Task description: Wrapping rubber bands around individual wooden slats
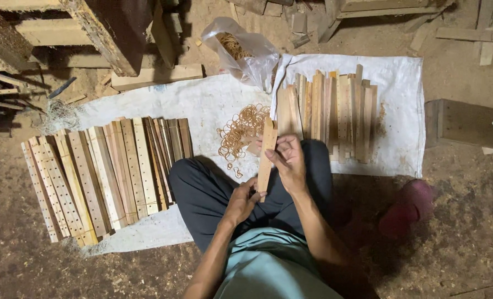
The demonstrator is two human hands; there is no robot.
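Note:
I sit cross-legged on a white woven sack [202,99]. Both hands hold a small stack of flat wooden slats [267,152], upright over my lap. My left hand [241,199] grips the stack's lower end. My right hand [288,160] clasps its upper half, fingers pinched at the edge. Just beyond the slats lies a loose pile of tan rubber bands [241,130] on the sack.
A row of drilled wooden slats [102,171] lies at my left. A second pile of slats [329,108] lies ahead at the right. A clear plastic bag [244,52] holds more rubber bands. Timber offcuts, a wooden block [468,123] and a red sandal [407,207] lie on the dirt floor.

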